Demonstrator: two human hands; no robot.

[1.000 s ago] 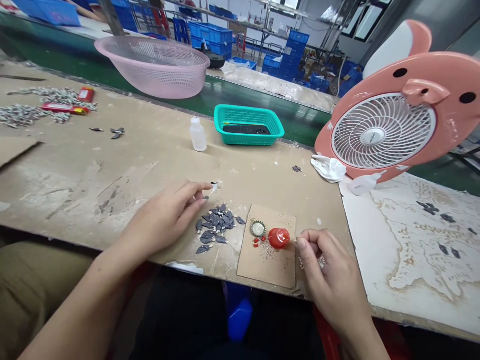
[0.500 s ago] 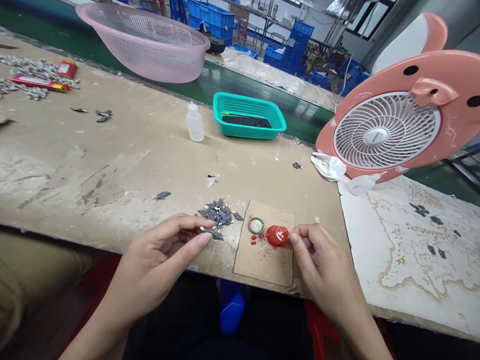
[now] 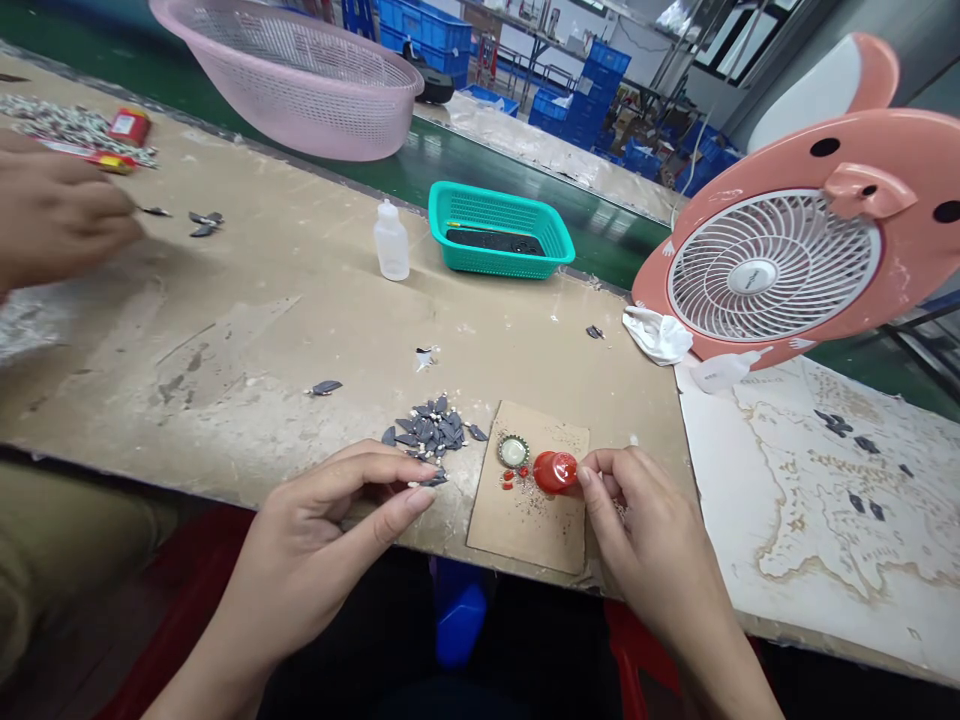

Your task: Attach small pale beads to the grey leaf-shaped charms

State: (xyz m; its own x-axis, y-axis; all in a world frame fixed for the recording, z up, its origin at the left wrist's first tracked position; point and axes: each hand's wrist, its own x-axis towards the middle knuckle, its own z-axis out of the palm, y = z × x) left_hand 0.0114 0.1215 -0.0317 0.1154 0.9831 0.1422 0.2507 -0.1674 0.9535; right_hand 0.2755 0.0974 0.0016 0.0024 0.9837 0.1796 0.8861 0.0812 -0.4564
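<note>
A person's left hand (image 3: 319, 545), thumb and forefinger curled and nearly meeting, hovers at the near edge of a pile of small dark grey leaf-shaped pieces (image 3: 431, 432); whether a piece is pinched there cannot be told. The right hand's (image 3: 645, 535) bunched fingers press up against the right end of a glossy red plastic cap (image 3: 556, 472), though whether they grip or merely steady it is unclear. The cap lies on its side on a cardboard square (image 3: 529, 530), just beside a crown bottle cap (image 3: 514, 451) and a few tiny red beads (image 3: 508, 478). The cap appears light, smooth and apt to slide, best taken by its sides; the thin leaf pieces look small and easily scattered, suited to a fingertip pinch at the edge. Farther along the worn workbench (image 3: 225, 380) stand a plastic dropper bottle (image 3: 391, 243) and a teal basket (image 3: 499, 230). At far left, a co-worker's hand (image 3: 56, 210) works separately.
</note>
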